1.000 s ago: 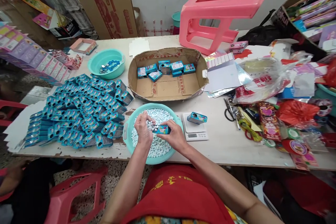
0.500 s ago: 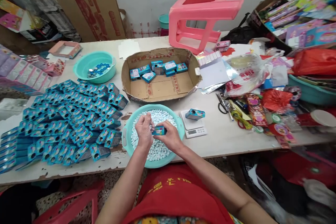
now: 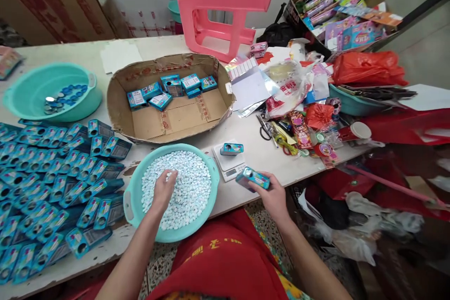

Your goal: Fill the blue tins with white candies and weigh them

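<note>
My left hand [image 3: 164,190] is closed over the teal basin [image 3: 131,186], with pale pieces showing at its fingertips. Small white and light-blue candies [image 3: 190,187] fill that basin. In my right hand [image 3: 272,194] a small blue box [image 3: 253,178] is gripped, tilted, just in front of the kitchen scale [image 3: 230,163]. Another blue box [image 3: 232,149] lies on the scale's platform. Many similar boxes [image 3: 52,187], with round holes in their tops, stand packed together on the left.
Behind the basin sits a cut-down cardboard box [image 3: 140,124] with several blue boxes inside. A second teal basin [image 3: 24,96] holds blue discs. An overturned pink stool [image 3: 186,18] stands at the back; scissors [image 3: 264,129], bags and packaging clutter the right.
The view has swung right. My right hand has carried its blue box from above the candies to beside the scale. My left hand has parted from the box and lowered to the candies.
</note>
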`<state>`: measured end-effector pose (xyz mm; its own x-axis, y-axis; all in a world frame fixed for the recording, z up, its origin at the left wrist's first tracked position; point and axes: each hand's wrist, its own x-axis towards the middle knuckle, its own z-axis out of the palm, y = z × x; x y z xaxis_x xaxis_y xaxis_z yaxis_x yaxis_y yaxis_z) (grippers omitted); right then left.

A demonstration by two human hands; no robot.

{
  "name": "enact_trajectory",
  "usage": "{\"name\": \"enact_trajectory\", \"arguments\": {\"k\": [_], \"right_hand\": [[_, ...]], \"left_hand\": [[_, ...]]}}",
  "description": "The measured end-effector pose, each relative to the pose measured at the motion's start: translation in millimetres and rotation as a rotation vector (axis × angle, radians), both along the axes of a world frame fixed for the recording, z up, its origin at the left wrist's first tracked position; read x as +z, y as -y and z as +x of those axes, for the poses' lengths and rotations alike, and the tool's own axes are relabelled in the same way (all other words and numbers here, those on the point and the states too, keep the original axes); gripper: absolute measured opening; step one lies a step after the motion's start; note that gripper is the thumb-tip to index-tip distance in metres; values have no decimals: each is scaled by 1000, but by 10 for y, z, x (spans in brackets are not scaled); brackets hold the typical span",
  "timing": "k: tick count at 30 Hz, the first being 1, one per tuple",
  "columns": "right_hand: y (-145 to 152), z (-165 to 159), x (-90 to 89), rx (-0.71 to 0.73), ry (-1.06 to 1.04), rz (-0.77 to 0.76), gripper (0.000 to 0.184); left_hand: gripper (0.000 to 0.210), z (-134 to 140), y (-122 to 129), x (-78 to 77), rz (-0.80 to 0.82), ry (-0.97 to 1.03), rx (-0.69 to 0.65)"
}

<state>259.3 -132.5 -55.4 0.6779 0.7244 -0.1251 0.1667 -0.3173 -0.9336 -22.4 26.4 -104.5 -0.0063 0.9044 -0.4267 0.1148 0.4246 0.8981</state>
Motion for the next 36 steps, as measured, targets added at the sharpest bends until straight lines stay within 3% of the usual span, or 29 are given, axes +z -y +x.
{"name": "enact_trajectory", "arguments": {"k": [2,5,7,9,11,13,16,19,21,26,29,33,36], "right_hand": [[27,381,-278,-169,92,-27,47],[-43,834,-683,-276,228,-44,50],[-86,1002,-832,-287,261,-49,50],[-108,1052,-844,-271,325,-27,54],[-153,1001,-756,-219,505,22,61],[-283,883,-646,-98,665,82,69],[-665,672,-570,140,541,100,70],[-1062,504,-528,289,321,37,51],[-1199,394,-386,338,291,40,42],[-1151,-121,373,577,421,221,31],[-1136,-553,637,745,557,248,25],[-1200,-943,574,859,625,230,22],[-1222,-1022,457,848,632,231,25]], "left_hand": [[27,28,40,-119,112,-153,-36],[26,91,56,-139,177,-312,-87],[24,126,37,-120,217,-397,-151],[22,142,13,-111,329,-515,-285],[23,145,3,-112,450,-622,-395],[24,154,14,-106,516,-660,-391],[22,217,58,-56,548,-561,-284],[18,339,104,44,477,-324,-153],[21,430,127,146,348,-140,-41],[43,577,125,550,-61,562,253],[48,566,83,734,-174,880,340],[32,448,59,700,-218,1005,565],[26,364,69,585,-155,1066,597]]}}
